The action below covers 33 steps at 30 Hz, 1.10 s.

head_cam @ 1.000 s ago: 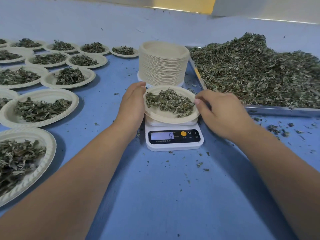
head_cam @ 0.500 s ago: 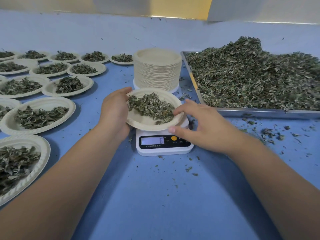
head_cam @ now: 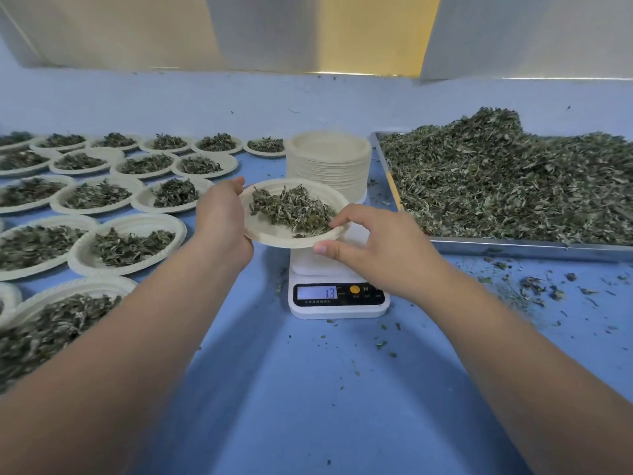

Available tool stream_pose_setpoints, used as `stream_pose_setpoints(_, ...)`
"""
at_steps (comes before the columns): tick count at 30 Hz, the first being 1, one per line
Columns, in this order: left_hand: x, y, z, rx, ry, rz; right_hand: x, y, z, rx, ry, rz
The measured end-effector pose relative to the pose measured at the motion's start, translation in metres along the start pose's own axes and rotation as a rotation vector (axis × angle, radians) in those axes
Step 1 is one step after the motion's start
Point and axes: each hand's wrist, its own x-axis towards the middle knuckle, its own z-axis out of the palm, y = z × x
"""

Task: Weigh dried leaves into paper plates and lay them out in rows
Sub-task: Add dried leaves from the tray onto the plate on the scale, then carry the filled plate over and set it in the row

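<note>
A paper plate (head_cam: 270, 231) carrying a small heap of dried leaves (head_cam: 294, 210) hangs above the white scale (head_cam: 337, 296), clear of its platform. My left hand (head_cam: 222, 224) grips the plate's left rim. My right hand (head_cam: 373, 245) pinches the front right rim, thumb underneath and fingers over the edge. The scale's display shows a minus sign and 13. A tall stack of empty paper plates (head_cam: 330, 162) stands just behind the scale.
Rows of filled plates (head_cam: 126, 245) cover the blue table on the left. A metal tray (head_cam: 513, 248) heaped with loose dried leaves (head_cam: 507, 180) lies on the right. Leaf crumbs are scattered right of the scale and in front of it.
Both hands have lifted the filled plate off the scale and carried it a little to the left. The display has changed from 6 to minus 13.
</note>
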Motion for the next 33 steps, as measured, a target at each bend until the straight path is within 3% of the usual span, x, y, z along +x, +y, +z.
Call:
stream_pose_setpoints(12,0.061,0.055,-0.055,-0.066,0.135,0.06,0.093,-0.071,0.069,0.04,0.03,0.031)
stream_pose_setpoints(22,0.136,0.07,-0.078,0.009,0.027,0.008,0.187,-0.082,0.149,-0.105,0.071,0.145)
stream_pose_setpoints(33,0.192,0.074,-0.058,0.028,-0.023,-0.088,0.276,-0.053,0.197,-0.094,0.1,0.357)
